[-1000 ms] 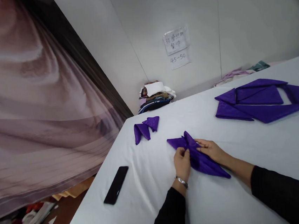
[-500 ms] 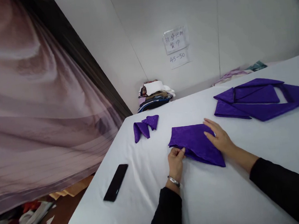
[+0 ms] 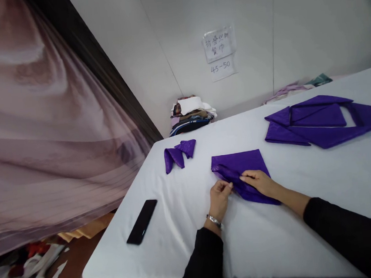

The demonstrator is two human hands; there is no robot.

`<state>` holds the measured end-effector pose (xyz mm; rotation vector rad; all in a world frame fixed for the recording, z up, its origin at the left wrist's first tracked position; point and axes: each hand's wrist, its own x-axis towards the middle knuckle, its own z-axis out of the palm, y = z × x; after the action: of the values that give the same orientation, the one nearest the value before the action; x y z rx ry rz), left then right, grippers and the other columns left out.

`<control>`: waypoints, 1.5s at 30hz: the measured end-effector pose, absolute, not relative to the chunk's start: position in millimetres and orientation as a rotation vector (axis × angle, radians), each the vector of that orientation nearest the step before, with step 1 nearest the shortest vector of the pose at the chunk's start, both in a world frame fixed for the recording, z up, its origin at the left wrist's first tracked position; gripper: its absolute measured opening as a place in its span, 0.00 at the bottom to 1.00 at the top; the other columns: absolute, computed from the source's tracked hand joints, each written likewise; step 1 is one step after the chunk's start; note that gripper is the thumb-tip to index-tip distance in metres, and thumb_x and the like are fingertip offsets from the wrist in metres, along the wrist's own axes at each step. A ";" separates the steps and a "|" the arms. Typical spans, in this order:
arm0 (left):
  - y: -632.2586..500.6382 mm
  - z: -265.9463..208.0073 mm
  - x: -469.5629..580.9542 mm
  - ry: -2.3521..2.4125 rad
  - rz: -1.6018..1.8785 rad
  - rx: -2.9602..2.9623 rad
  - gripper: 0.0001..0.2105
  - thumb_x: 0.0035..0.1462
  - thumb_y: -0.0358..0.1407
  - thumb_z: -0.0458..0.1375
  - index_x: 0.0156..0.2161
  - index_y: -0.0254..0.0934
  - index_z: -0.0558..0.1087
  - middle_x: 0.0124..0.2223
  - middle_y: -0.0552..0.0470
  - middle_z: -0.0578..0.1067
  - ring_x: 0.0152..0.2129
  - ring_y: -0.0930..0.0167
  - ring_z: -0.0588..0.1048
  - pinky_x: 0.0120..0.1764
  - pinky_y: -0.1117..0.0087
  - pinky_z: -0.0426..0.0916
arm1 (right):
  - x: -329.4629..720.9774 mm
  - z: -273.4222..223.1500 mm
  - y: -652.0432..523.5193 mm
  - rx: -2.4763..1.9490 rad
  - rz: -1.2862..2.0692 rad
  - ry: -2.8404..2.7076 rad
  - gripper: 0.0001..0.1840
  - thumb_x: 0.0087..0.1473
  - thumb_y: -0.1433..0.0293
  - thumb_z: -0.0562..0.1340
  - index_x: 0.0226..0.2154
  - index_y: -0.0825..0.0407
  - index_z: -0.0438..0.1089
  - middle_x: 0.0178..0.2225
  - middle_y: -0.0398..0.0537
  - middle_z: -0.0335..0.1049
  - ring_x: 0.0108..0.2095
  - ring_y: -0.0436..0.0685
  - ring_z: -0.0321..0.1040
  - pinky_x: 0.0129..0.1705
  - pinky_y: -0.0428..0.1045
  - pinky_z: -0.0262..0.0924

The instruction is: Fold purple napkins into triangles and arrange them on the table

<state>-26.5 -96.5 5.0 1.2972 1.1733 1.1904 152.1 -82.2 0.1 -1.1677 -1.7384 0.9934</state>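
Observation:
A purple cloth napkin (image 3: 245, 161), folded into a rough square, lies on the white-covered table in front of me. My left hand (image 3: 220, 195), with a silver band at the wrist, pinches the napkin's near left edge between thumb and fingertips. Over the near middle of the same napkin, my right hand (image 3: 258, 182) has its thumb and fingers closed on a fold of the fabric. The near layer is lifted and creased between both hands. To the left stands a folded purple napkin shape (image 3: 173, 158), with a smaller fan-like purple part touching it.
Several folded purple napkins (image 3: 332, 135) lie at the right. A black phone (image 3: 142, 222) rests near the table's left edge. Behind the table are a stack of folded clothes (image 3: 191, 116) and a wall sign (image 3: 219, 44). A pinkish curtain (image 3: 47, 139) hangs at left.
My right hand has moved from the napkin's far right edge to its near middle and closed on the fabric. The near left layer is now raised and turned back.

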 end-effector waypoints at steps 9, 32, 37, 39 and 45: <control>-99.1 5.2 -25.2 1.341 1.241 1.349 0.14 0.47 0.47 0.58 0.30 0.37 0.68 0.23 0.58 0.69 0.19 0.76 0.67 0.26 0.74 0.62 | 152.2 1.0 -87.0 -1.040 0.895 -1.879 0.18 0.56 0.61 0.52 0.20 0.51 0.63 0.18 0.38 0.56 0.22 0.49 0.53 0.25 0.46 0.50; -105.3 13.2 -27.0 1.376 1.445 1.489 0.23 0.50 0.45 0.58 0.52 0.42 0.63 0.41 0.50 0.69 0.27 0.74 0.67 0.29 0.73 0.63 | 152.7 11.4 -90.3 -0.974 0.893 -1.901 0.11 0.53 0.63 0.55 0.24 0.50 0.66 0.23 0.41 0.64 0.25 0.51 0.60 0.30 0.47 0.54; -105.0 10.2 -27.3 1.432 1.426 1.501 0.25 0.47 0.45 0.60 0.51 0.41 0.65 0.45 0.48 0.70 0.26 0.74 0.67 0.31 0.71 0.63 | 158.8 21.1 -88.4 -0.994 0.900 -1.815 0.11 0.53 0.62 0.55 0.25 0.49 0.64 0.24 0.41 0.63 0.27 0.52 0.59 0.32 0.47 0.54; -104.7 9.3 -28.5 1.450 1.413 1.523 0.24 0.49 0.45 0.59 0.51 0.41 0.65 0.45 0.48 0.70 0.25 0.75 0.67 0.30 0.71 0.63 | 163.0 25.4 -87.5 -1.005 0.915 -1.721 0.11 0.52 0.61 0.56 0.25 0.49 0.64 0.25 0.41 0.63 0.28 0.52 0.58 0.33 0.47 0.54; -105.1 9.3 -32.2 1.432 1.497 1.431 0.22 0.49 0.46 0.58 0.49 0.40 0.66 0.39 0.49 0.72 0.27 0.72 0.68 0.31 0.70 0.63 | 175.1 42.2 -90.0 -0.979 1.169 -1.345 0.13 0.49 0.57 0.57 0.25 0.49 0.63 0.23 0.40 0.61 0.24 0.51 0.57 0.28 0.47 0.54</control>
<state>-32.2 -105.1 9.3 1.4306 1.4319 1.4973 175.1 -90.0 42.2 -0.9793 -1.3451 1.1689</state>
